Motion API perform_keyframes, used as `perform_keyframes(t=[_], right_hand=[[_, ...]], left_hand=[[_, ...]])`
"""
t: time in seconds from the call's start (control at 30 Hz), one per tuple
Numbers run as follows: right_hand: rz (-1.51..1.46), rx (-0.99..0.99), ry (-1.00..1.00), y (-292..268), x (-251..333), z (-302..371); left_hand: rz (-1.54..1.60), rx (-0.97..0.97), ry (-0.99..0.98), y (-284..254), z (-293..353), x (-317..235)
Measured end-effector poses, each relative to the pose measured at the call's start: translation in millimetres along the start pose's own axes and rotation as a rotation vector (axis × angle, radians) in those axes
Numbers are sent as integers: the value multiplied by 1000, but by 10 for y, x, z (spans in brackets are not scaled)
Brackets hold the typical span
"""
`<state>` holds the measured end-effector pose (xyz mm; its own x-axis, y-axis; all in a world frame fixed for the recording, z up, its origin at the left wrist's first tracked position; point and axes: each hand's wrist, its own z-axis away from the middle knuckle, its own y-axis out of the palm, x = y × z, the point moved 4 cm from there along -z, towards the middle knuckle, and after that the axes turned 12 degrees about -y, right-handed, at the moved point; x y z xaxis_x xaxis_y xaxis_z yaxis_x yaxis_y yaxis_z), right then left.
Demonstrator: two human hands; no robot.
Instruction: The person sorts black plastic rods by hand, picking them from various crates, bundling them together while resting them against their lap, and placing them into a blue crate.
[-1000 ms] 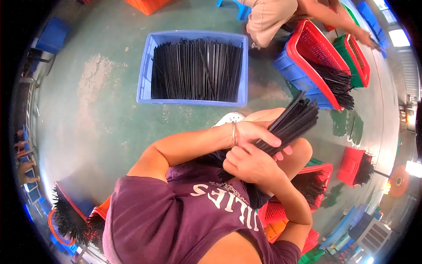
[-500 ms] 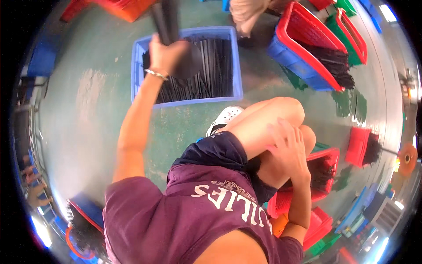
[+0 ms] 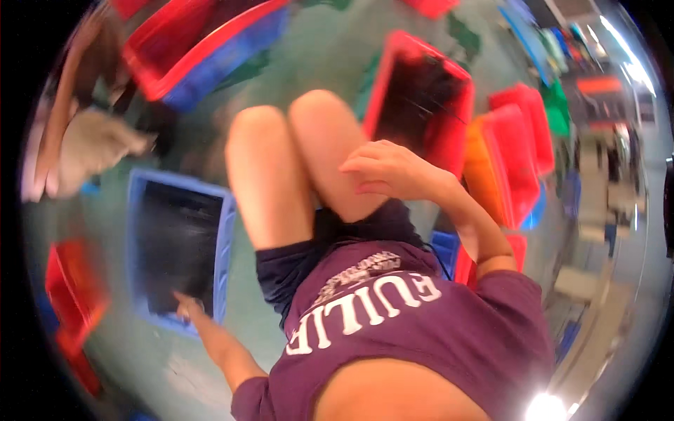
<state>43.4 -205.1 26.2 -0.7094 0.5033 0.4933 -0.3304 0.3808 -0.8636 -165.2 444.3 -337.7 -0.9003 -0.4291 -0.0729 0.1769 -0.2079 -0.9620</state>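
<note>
Reaching to blue crate [image 3: 223, 259], left hand [image 3: 188, 307], grip unclear, right hand [image 3: 394, 170] loosely uncurled, white lettering [image 3: 345, 316] on purple shirt [image 3: 484, 323]

A red-rimmed crate [image 3: 210, 67] sits upper left; an orange bin [image 3: 484, 168] stands beside a red bin [image 3: 516, 154] at right.

Long, thin black rods [image 3: 181, 242], motion-blurred, lie massed inside a blue rectangular plastic bin [image 3: 225, 256] at the person's left.
</note>
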Motion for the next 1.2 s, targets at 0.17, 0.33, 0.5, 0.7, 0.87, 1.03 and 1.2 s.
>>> perform_keyframes(t=[0.17,0.33,0.5,0.7,0.87,1.03,1.2], right_hand=[[-120,-291,363,-246,-472,963],[-177,-583,944,91,-1505,2317],[-248,-497,1062,875,-2527,2865],[22,-794,1351,1224,-3569,2911],[14,-1102,1404,1016,-4130,2592],[0,-1181,1462,837,-4284,2596],[-192,-1340,1401,847,-4251,2911]], left_hand=[[-320,193,242,-111,53,-293],[95,-483,610,-614,1064,-895],[320,-381,1580,-1220,3259,-1595],[541,803,1909,-1825,5755,-1360],[283,630,2212,-1828,6421,-879],[188,796,1988,-1587,6305,-754],[346,891,1861,-1438,6249,-730]])
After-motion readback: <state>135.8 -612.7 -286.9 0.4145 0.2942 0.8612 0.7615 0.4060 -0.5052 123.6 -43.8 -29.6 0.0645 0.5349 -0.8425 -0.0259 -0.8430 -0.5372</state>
